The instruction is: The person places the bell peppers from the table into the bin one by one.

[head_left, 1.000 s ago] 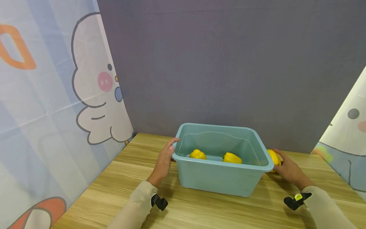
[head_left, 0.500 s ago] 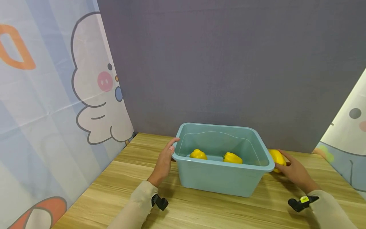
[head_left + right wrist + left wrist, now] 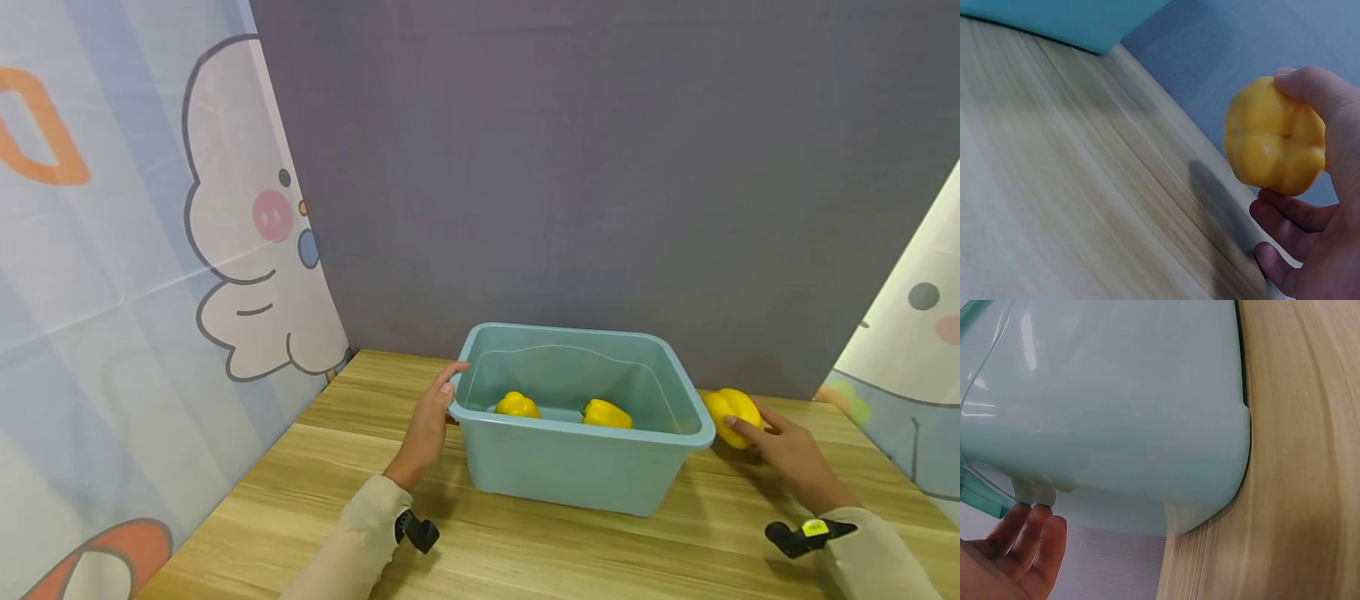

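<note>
A light blue-green plastic bin (image 3: 570,467) stands on the wooden table. Inside it lie two yellow bell peppers, one bell pepper (image 3: 517,406) at the left and another bell pepper (image 3: 607,414) near the middle. My left hand (image 3: 427,429) grips the bin's left rim, with several fingertips (image 3: 1054,534) under the lip in the left wrist view. To the right of the bin, my right hand (image 3: 793,454) holds a third yellow bell pepper (image 3: 735,417) between thumb and fingers. In the right wrist view this pepper (image 3: 1266,144) shows its lobed end and appears raised off the table.
The wooden table (image 3: 315,500) carries the bin. A dark grey panel (image 3: 570,183) rises close behind it. Cartoon-printed cloth (image 3: 135,250) hangs on the left, with similar cloth (image 3: 930,358) on the right.
My right hand has moved rightward, away from the bin, and the bell pepper in it now shows more fully. The left hand and the bin have stayed in place.
</note>
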Tool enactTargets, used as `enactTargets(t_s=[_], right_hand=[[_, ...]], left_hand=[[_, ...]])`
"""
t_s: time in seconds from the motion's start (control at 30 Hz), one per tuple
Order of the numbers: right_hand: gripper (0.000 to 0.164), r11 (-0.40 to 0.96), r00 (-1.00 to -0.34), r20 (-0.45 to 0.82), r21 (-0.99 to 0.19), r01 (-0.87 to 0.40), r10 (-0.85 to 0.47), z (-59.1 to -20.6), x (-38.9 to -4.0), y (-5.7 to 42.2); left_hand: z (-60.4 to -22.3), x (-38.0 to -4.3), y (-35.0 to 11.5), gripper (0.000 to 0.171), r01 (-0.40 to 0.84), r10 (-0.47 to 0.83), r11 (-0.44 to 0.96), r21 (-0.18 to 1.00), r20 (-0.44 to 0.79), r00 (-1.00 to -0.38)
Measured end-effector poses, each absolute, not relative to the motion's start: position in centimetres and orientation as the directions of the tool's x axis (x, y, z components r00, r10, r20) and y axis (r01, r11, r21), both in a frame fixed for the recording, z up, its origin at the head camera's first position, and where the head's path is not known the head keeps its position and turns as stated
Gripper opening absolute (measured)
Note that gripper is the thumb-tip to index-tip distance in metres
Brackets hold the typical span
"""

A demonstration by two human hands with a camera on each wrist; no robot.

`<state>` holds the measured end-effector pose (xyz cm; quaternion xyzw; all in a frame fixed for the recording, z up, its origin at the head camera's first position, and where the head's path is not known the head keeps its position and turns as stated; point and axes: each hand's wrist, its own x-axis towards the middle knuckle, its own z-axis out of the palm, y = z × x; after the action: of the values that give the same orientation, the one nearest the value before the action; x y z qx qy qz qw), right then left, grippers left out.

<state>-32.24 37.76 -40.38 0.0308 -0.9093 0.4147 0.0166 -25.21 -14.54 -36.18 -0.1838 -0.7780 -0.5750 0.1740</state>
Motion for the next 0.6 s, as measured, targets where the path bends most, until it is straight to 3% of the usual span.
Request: enactTargets(t_s=[0.2,0.4,0.6], right_hand=[[0.089,0.641,-0.997,0.079,-0.764,-0.078,-0.027,-40.3,-32.0,37.9],[0.087,0.485,-0.998,0.055,-0.872,-0.069,-0.042,-40.5,-32.1,38.1],[0.082,0.431,-0.995,0.081,-0.897,-0.098,-0.057,-39.6,-31.9,38.2]], left_hand=[[-37.5,-26.2,-14.8,0.046,0.498,0.056,0.267,0.825,0.502,-0.863],[-37.8,-26.4,-14.8,0.048,0.522,0.058,0.268,0.81,0.527,-0.848],[-37.8,-26.5,-14.8,0.049,0.526,0.053,0.279,0.803,0.534,-0.844]])
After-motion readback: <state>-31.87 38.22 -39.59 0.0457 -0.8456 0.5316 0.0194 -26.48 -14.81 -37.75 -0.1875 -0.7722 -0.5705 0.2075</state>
